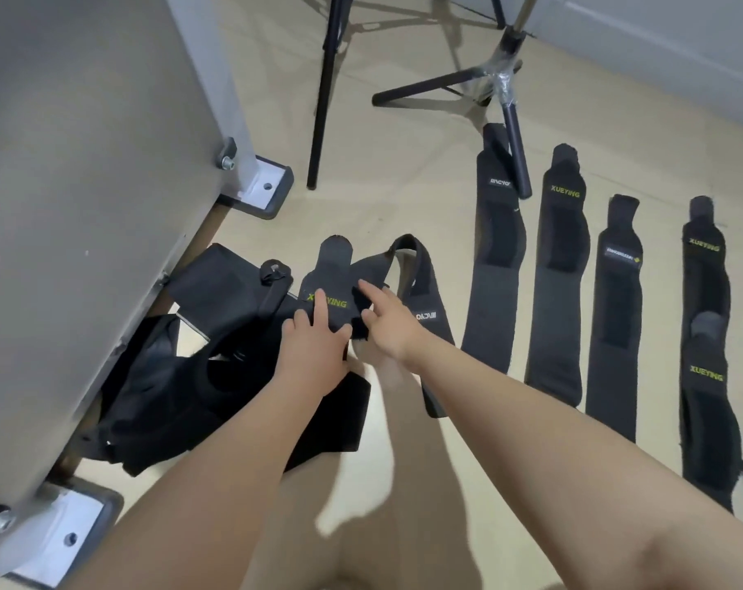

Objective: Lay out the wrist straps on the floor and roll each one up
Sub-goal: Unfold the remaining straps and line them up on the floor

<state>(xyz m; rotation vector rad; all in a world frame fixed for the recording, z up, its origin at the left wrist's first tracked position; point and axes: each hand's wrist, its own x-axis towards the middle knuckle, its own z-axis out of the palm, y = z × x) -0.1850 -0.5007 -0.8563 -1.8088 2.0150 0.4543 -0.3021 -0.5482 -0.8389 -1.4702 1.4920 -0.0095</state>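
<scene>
Down on the pale floor (404, 198), both hands work at a heap of black straps beside a grey cabinet (84, 163). Left hand (314, 351) lies palm down on a strap marked XUEYING in yellow-green (331, 291); fingers fairly straight, forefinger reaching over the lettering, thumb spread out to the right. Pressing or resting, not gripping, as far as can be seen. Right hand (387, 321) sits just right of it, forefinger stretched out onto the same strap's right edge, remaining fingers bent loosely under; whether they pinch the fabric cannot be told, the hand is motion-blurred.

Heap (182, 389): several dark straps tangled, partly under the cabinet's edge, one with a small ring fitting near the top. Another strap (429, 308) with pale lettering loops behind the right hand and runs down toward the forearm.

Laid out flat, side by side and lengthwise, to the right:
- strap one (495, 266), white logo near top, its upper end touching a tripod leg
- strap two (559, 283), XUEYING label near top
- strap three (616, 325), small white patch label
- strap four (706, 355), two XUEYING labels, somewhat wavy
- a fifth sliver at the frame's right edge, too cropped to describe

None of these is rolled. Black tripod (506, 78) stands behind the row, tape wrapped at its joint
</scene>
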